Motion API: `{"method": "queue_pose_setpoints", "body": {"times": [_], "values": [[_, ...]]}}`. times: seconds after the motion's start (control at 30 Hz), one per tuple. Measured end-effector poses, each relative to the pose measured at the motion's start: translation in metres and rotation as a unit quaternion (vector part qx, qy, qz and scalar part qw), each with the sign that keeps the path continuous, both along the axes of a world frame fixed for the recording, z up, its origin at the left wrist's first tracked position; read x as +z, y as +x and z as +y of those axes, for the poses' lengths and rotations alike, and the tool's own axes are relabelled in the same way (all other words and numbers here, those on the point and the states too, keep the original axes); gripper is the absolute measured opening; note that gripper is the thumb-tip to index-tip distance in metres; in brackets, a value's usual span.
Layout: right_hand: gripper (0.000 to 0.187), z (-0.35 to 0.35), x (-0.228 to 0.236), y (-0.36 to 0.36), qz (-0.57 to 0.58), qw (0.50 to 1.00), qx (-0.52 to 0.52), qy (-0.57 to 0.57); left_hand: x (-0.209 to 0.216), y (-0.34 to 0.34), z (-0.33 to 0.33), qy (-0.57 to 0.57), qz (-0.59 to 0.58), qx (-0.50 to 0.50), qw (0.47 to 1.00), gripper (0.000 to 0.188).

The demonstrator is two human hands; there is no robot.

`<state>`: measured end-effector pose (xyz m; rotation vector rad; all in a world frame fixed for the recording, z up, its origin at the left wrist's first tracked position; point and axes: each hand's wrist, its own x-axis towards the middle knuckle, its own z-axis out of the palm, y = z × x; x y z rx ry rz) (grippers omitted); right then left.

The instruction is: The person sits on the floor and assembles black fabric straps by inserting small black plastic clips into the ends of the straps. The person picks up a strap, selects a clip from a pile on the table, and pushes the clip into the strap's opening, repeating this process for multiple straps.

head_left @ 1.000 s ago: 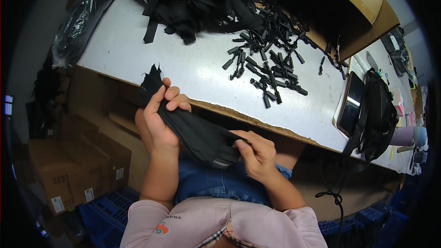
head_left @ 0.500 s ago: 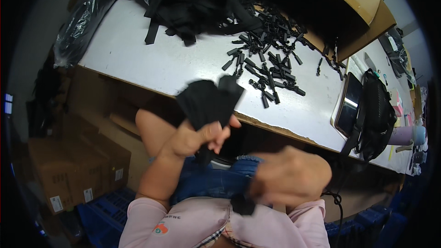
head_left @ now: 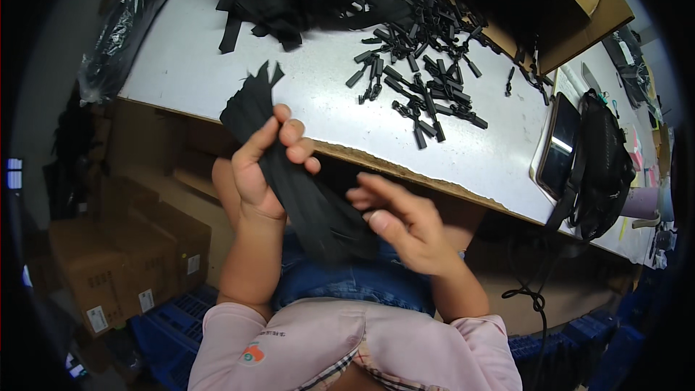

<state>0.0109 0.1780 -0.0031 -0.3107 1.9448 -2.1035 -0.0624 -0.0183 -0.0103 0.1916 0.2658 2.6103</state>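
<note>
White worktable [head_left: 311, 94] with worn front edge, brown cartons [head_left: 153, 250] below at left. Left hand [head_left: 257, 174]: fingers closed round a bundle of black strips [head_left: 300, 203], which slants from the table edge, ragged ends up, down over the lap. Right hand [head_left: 409, 224]: beside the bundle's lower part, fingers parted, clasping nothing; contact unclear, motion blur. Beyond, scattered black toggles [head_left: 450, 92]; far right, tablet [head_left: 559, 148], then black bag [head_left: 602, 166]
</note>
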Motion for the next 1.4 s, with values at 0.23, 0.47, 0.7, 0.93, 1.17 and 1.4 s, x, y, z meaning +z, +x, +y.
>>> {"method": "queue_pose_setpoints", "body": {"times": [0.23,0.47,0.7,0.93,1.17,1.4], "values": [[0.02,-0.015,-0.015,0.016,-0.163,0.978,0.101,-0.087,0.002,-0.005,-0.008,0.122,0.004,0.018,0.992,0.022],[0.011,0.033,0.012,0.012,0.099,0.976,0.049,0.19,0.004,-0.009,-0.034,0.139,0.042,0.046,0.988,0.023],[0.007,0.054,0.06,0.012,0.231,0.937,0.238,0.113,0.012,0.014,-0.008,-0.365,0.108,0.078,0.921,0.02],[0.012,0.012,0.053,-0.02,0.291,0.928,0.054,0.228,0.008,0.037,0.047,-0.381,0.344,0.037,0.858,0.04],[0.032,0.01,0.047,-0.085,0.383,0.864,-0.08,0.318,-0.01,0.04,0.03,-0.451,0.159,-0.004,0.878,0.012],[0.065,0.06,0.018,-0.229,0.254,0.735,-0.196,0.598,-0.008,0.037,0.018,-0.43,0.094,-0.02,0.898,0.018]]}}
